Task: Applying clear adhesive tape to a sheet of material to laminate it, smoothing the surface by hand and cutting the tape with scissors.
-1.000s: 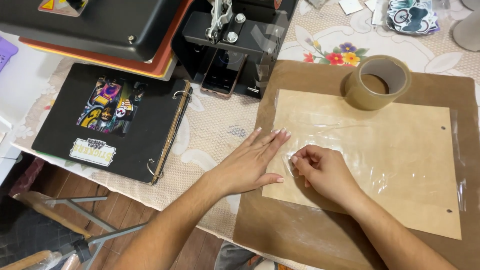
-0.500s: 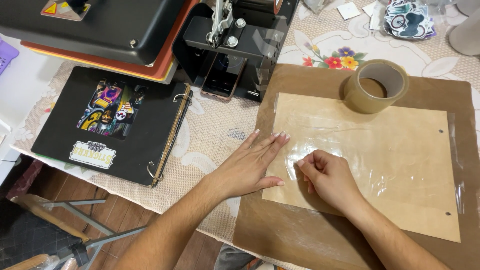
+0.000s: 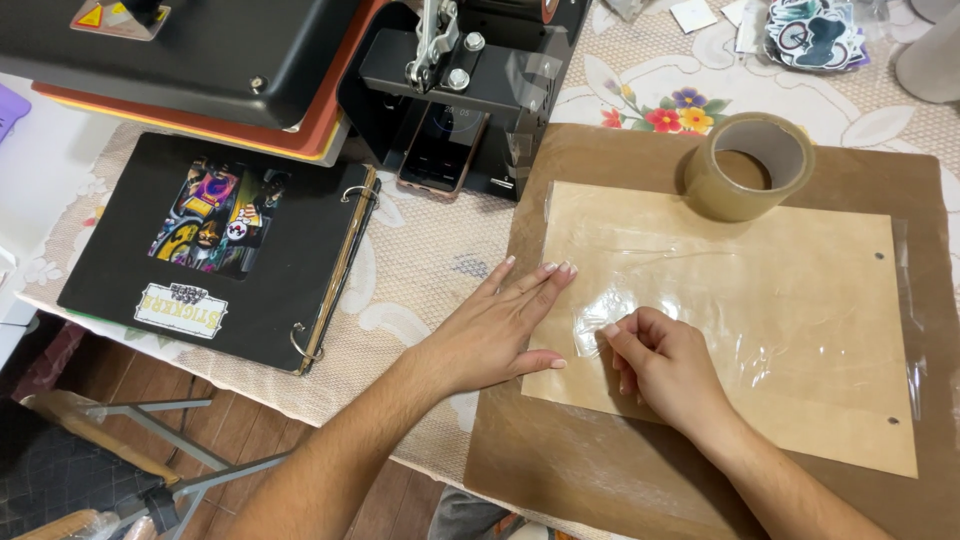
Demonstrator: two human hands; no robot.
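The left hand [image 3: 500, 325] is lying flat with fingers spread on the left edge of the tan paper sheet [image 3: 800, 330], which is resting on a brown board [image 3: 560, 470] beside a tape roll [image 3: 748, 166], while the right hand [image 3: 665, 365] is curling, fingertips pinching the clear film [image 3: 600, 305] covering the sheet.

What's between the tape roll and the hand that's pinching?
Only clear film over the tan sheet lies between the tape roll and the right hand, in the head view.
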